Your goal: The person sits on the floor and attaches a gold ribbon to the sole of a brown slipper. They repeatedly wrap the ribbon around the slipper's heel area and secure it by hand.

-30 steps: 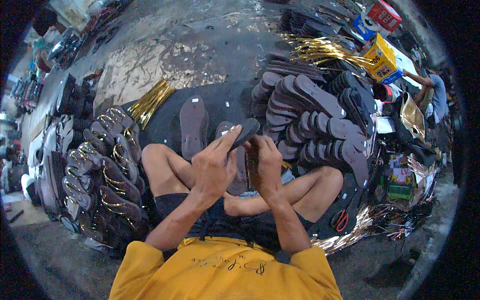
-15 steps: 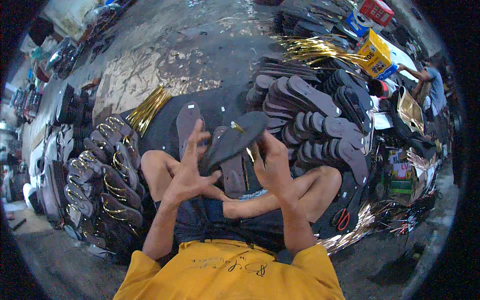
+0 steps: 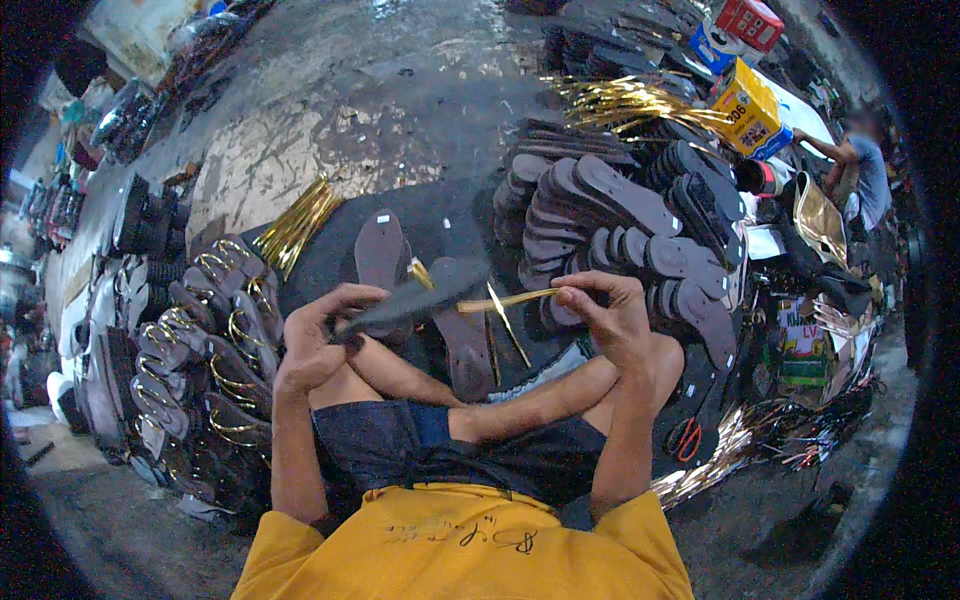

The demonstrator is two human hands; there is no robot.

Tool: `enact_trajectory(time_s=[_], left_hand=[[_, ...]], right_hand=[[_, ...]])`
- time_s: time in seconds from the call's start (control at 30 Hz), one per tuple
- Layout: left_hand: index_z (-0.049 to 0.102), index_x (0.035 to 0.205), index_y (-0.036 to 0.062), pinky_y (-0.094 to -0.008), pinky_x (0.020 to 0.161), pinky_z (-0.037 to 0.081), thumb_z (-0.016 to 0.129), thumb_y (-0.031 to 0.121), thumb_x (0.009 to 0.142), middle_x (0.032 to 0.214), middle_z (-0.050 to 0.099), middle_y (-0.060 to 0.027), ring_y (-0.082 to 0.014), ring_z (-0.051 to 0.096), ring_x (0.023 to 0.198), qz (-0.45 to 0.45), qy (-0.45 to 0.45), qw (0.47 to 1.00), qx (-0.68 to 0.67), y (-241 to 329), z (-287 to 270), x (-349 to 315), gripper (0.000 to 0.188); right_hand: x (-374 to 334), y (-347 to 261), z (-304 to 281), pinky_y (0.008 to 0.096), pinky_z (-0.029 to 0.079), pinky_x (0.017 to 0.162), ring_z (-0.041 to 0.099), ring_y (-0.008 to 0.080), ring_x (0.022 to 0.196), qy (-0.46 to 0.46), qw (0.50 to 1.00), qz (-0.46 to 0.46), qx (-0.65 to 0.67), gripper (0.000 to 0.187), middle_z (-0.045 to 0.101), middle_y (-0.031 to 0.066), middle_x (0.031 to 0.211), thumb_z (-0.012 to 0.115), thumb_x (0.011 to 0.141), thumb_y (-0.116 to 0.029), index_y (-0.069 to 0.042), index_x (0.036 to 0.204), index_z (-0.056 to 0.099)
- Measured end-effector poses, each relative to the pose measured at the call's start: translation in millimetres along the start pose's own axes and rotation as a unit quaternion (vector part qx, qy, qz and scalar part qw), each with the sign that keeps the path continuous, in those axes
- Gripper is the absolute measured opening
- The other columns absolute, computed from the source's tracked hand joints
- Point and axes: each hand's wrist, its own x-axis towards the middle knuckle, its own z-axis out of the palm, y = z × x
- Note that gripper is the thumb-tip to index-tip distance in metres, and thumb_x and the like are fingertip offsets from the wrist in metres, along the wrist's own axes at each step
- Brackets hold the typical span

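Observation:
My left hand [image 3: 318,335] grips one end of a dark sandal sole [image 3: 415,298], held tilted above my crossed legs. A gold strap [image 3: 515,298] stretches from the sole toward the right. Its far end is pinched between thumb and fingers of my right hand [image 3: 612,312]. A short gold piece [image 3: 420,272] sticks up from the sole's upper edge. Beneath, a brown sole [image 3: 380,245] with a small white label lies on the black mat, and another brown sole [image 3: 465,355] is partly covered by the held one. Loose gold strips [image 3: 508,325] show to the right of it.
Rows of brown soles [image 3: 625,190] are stacked at right. Sandals with gold straps [image 3: 215,355] are piled at left. Gold strips [image 3: 298,225] lie on the mat's far left. Red-handled scissors [image 3: 689,438] are near my right knee. Beyond a yellow box [image 3: 748,108], another person [image 3: 868,165] sits.
The sole has come down and left, now held at its left end. My right hand has moved right, drawing the gold strap out straight. The left hand's spread fingers have closed on the sole.

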Motion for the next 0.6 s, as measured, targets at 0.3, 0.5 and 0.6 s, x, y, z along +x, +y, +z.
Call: enact_trajectory(time_s=[0.3, 0.5, 0.6], left_hand=[[0.056, 0.147, -0.0027, -0.0299, 0.103, 0.055, 0.066, 0.014, 0.109, 0.130, 0.071, -0.0091, -0.0123, 0.067, 0.116, -0.142, 0.198, 0.915, -0.322, 22, 129, 12, 0.043], [0.053, 0.150, -0.0045, -0.0280, 0.102, 0.055, 0.064, 0.018, 0.112, 0.128, 0.069, -0.0052, -0.0118, 0.066, 0.114, -0.152, 0.263, 0.861, -0.407, 26, 141, 15, 0.046], [0.052, 0.152, -0.0037, -0.0310, 0.105, 0.054, 0.064, 0.019, 0.111, 0.133, 0.068, -0.0081, -0.0154, 0.065, 0.119, -0.132, 0.277, 0.869, -0.388, 17, 145, 13, 0.048]], right_hand=[[7, 2, 94, 0.0300, 0.061, 0.080, 0.075, 0.0127, 0.087, 0.113, 0.984, -0.043, -0.132, 0.009, 0.079, 0.0065, 0.100, 0.074, 0.103, -0.006, 0.000, 0.109, 0.076], [1, 8, 119, 0.0306, 0.064, 0.080, 0.076, 0.0139, 0.088, 0.142, 0.990, 0.022, -0.008, 0.013, 0.079, 0.0087, 0.098, 0.076, 0.102, -0.007, 0.003, 0.110, 0.073], [0, 11, 121, 0.0289, 0.062, 0.081, 0.076, 0.0120, 0.087, 0.157, 0.988, -0.006, 0.012, 0.011, 0.079, 0.0066, 0.098, 0.076, 0.101, -0.004, 0.002, 0.109, 0.074]])
